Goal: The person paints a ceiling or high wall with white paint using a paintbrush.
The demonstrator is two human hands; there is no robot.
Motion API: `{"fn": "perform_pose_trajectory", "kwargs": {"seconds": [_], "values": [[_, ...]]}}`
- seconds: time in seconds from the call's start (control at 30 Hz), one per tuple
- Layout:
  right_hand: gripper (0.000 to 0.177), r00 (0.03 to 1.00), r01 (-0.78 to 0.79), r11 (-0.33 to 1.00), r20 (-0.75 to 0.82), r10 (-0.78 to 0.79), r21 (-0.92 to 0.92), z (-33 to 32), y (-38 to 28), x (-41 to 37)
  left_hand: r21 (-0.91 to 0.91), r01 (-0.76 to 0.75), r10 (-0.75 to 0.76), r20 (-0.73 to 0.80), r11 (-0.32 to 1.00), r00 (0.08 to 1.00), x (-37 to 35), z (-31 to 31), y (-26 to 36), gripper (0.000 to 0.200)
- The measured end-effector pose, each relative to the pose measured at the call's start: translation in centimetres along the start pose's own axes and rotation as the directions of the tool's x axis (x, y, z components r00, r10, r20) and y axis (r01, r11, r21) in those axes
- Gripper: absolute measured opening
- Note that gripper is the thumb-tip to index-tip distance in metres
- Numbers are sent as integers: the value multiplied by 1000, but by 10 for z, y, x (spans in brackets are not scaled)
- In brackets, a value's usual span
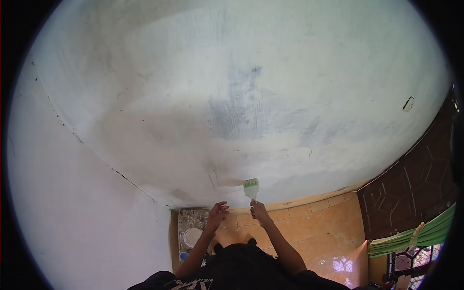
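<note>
- While the right hand [259, 212] grips the paintbrush [251, 190] by its handle, the step in hand seems to be brushing low on the wall [299, 166].
- To its left, near, the left hand [218, 215] has loosely curled fingers and nothing visible in it.
- Another stroke would probably call for a steady wrist and bristles laid flat; whether they touch the wall now, I cannot tell.
- The paintbrush sits just beyond the right hand, bristles pointing away from it: broad, pale, greenish towards the far end.
- Well above both hands, the whitish, streaked wall shows a grey-blue patch [239, 118].
</note>
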State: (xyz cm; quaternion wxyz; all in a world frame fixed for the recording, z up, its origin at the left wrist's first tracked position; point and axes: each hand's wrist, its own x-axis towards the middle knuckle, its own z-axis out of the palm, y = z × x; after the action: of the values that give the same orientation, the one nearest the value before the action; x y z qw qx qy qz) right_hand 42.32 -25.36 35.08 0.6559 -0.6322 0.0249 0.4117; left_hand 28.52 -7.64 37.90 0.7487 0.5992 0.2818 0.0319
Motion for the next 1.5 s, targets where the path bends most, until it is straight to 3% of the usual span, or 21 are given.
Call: {"fn": "perform_pose_trajectory", "kwargs": {"seconds": [0.1,0.2,0.37,0.43,0.5,0.6,0.7,0.77,0.9,1.0,1.07,1.17,1.27,1.4,1.5], "values": [[26,994,-42,995,100,33,92,-3,-4,3,12,-11,11,6,1000,1000,-1,6,1,36],[21,970,-30,951,238,-47,309,8,-59,-33,17,-30,29,14,999,999,0,8,1,35],[30,898,279,952,316,-306,128,39,-195,-137,16,-9,9,17,1000,1000,2,14,-2,35],[37,806,496,868,352,-476,38,43,-231,-156,23,-8,8,12,1000,1000,1,16,-2,35],[47,763,600,797,346,-546,-65,47,-274,-184,27,-13,12,8,1000,1000,2,20,1,35],[35,656,740,670,283,-699,-62,50,-316,-183,34,-10,10,9,999,1000,0,27,2,36],[37,688,713,700,225,-690,-34,36,-318,-139,38,-5,5,14,999,1000,-6,36,12,37],[36,607,794,602,156,-780,-78,18,-276,-88,32,-11,10,3,999,1000,-7,40,20,37],[33,772,613,781,125,-624,117,-1,-175,-60,7,-29,29,-6,1000,1000,5,36,2,36],[35,896,429,896,76,-438,115,-17,-104,-42,9,-16,16,-9,1000,1000,9,41,0,35],[34,932,340,936,98,-348,92,-32,-64,-34,45,-19,19,-6,999,1000,8,46,5,35],[30,990,86,991,104,-97,102,-53,-15,-19,42,-21,22,-4,999,1000,12,53,7,35],[25,984,-137,966,143,108,219,-67,1,0,-1,-50,50,24,999,998,26,59,-9,35],[19,987,-39,966,160,-3,257,-57,-63,-29,21,-7,7,2,1000,1000,21,78,5,34],[19,953,93,983,272,-134,159,-39,-143,-99,18,-10,10,1,1000,1000,24,85,-2,35]]}}
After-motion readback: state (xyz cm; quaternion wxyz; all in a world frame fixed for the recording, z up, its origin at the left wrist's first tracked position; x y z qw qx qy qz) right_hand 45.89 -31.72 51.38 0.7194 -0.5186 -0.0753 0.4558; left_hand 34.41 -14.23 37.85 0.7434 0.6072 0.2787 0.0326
